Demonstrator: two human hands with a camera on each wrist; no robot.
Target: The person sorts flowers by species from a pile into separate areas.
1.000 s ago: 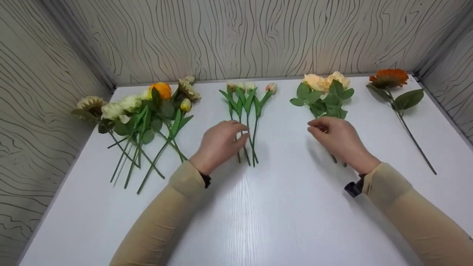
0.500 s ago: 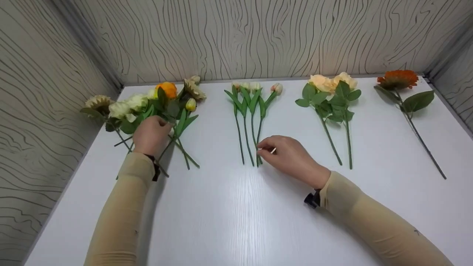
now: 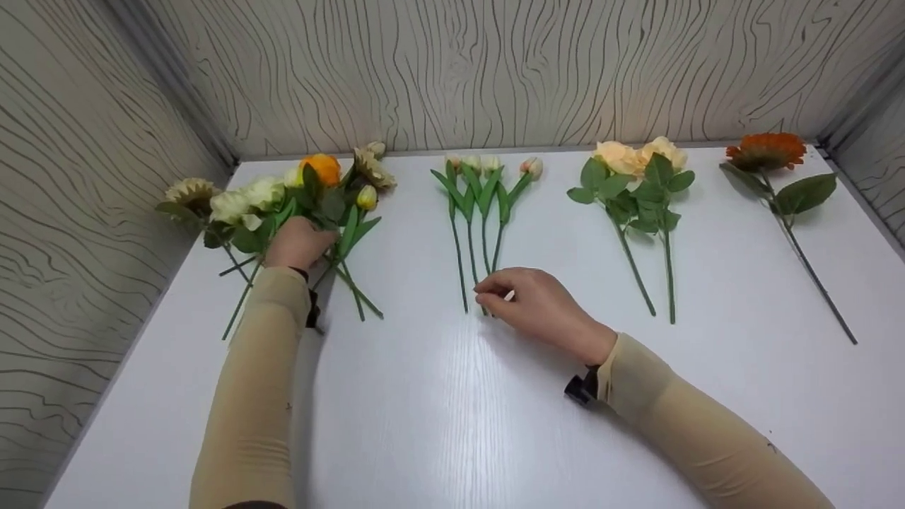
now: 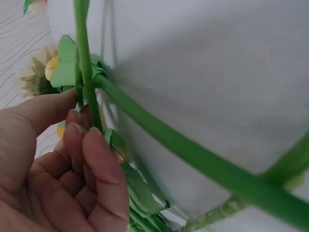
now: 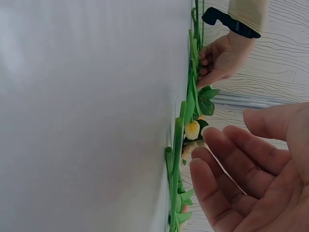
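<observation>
At the left of the table lies a mixed pile of artificial flowers, with white blooms, an orange flower and a yellow tulip. My left hand reaches into its stems, thumb and fingertips pinching a green flower stem in the left wrist view. Which bloom that stem carries is hidden among the leaves. Several pale tulips lie side by side in the middle. Over their lower stem ends hovers my right hand, fingers loosely curved and nothing between them, as the right wrist view also shows.
Two peach roses lie right of the tulips, stems toward me. Farther right is a single orange-red flower with a long stem. Wood-patterned panels border the white table at the back and sides.
From between the tulips, my left hand has moved left into the mixed pile and then slightly right within it. My right hand has moved from the peach roses to the tulip stem ends.
</observation>
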